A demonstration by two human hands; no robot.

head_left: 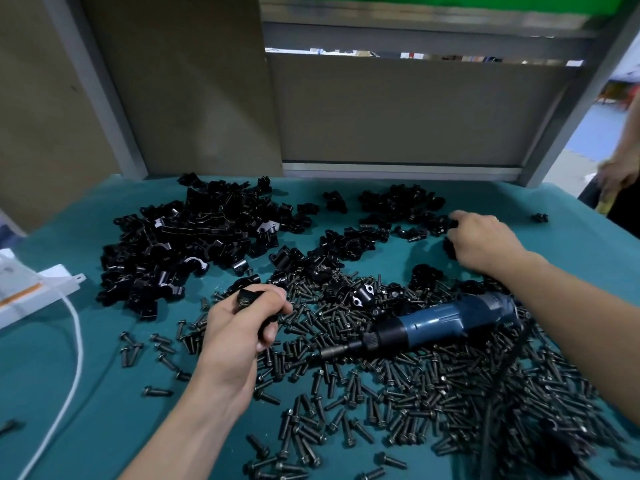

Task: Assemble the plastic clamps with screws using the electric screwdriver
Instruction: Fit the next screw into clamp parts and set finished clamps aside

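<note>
No legible text or labels anywhere.

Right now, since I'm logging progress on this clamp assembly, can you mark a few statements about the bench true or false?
1. The electric screwdriver is in the right hand. False: it lies unheld on the screws.
2. The left hand holds a black clamp. True.
3. The right hand is at the far clamp pile. True.
4. The work surface is red. False: it is a teal mat.
</note>
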